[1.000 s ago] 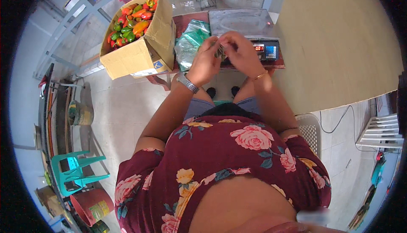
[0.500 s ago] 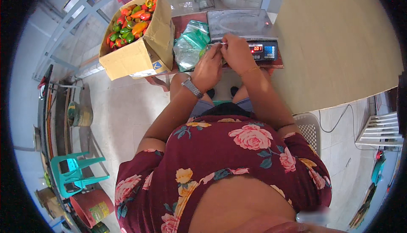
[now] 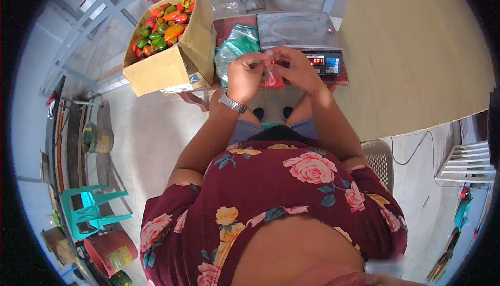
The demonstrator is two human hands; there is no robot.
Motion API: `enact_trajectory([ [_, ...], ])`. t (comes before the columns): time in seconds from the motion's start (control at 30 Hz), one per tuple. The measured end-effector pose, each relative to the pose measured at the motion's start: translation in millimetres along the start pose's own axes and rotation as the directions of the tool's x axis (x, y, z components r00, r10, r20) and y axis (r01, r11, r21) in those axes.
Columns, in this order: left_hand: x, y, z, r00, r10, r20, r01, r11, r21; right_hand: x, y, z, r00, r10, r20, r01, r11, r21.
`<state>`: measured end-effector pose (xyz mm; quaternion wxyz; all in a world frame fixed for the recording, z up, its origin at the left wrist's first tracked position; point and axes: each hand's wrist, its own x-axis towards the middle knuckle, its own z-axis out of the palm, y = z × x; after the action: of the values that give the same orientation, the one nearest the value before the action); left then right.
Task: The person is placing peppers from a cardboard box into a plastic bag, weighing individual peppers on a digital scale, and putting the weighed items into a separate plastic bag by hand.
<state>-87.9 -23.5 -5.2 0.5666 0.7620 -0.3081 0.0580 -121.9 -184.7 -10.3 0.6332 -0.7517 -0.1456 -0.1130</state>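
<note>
A small clear plastic bag with something red inside, perhaps a pepper (image 3: 273, 80), hangs between my two hands in front of the scale. My left hand (image 3: 245, 77), with a metal watch on its wrist, pinches the gathered top of the bag from the left. From the right, my right hand (image 3: 298, 70) pinches the same top, its fingers bent close to the left fingertips. Just left of my hands lies a stack of clear and green plastic bags (image 3: 237, 46) on the reddish bench. Behind my right hand stands a digital scale (image 3: 294, 28) with a metal platform and lit red display.
A cardboard box (image 3: 156, 72) full of red, orange and green peppers (image 3: 166, 26) stands at the left. To the right is a large tan board or tabletop (image 3: 416, 52). A teal plastic chair (image 3: 91, 210) and a red bucket (image 3: 110, 252) are at lower left.
My hands have drawn back slightly from the scale and turned. The bag now hangs with red showing in it, where a bit of green showed beside my left fingers before.
</note>
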Motion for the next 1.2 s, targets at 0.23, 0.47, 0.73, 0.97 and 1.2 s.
enact_trajectory([
  [0.23, 1, 20, -3, 0.985, -0.086, -0.148, 0.091, 0.995, 0.032, 6, -20, 1, 0.997, -0.051, -0.058, 0.037, 0.975, -0.218],
  [0.47, 5, 8, -12, 0.986, 0.164, 0.005, -0.159, 0.952, 0.262, 0, -49, 9, 0.972, -0.225, -0.063, 0.167, 0.857, -0.487],
  [0.73, 1, 18, -17, 0.986, -0.005, 0.170, 0.057, 0.951, -0.304, 0, -66, 4, 0.957, -0.227, -0.179, 0.149, 0.918, -0.368],
  [0.97, -7, 20, -17, 0.958, -0.157, 0.240, 0.244, 0.886, -0.394, 3, -71, 1, 0.953, -0.161, -0.256, 0.070, 0.941, -0.331],
  [1.2, 0, 28, -20, 0.907, -0.252, 0.338, 0.407, 0.735, -0.542, 14, -69, -14, 0.921, 0.188, -0.341, 0.036, 0.831, 0.556],
])
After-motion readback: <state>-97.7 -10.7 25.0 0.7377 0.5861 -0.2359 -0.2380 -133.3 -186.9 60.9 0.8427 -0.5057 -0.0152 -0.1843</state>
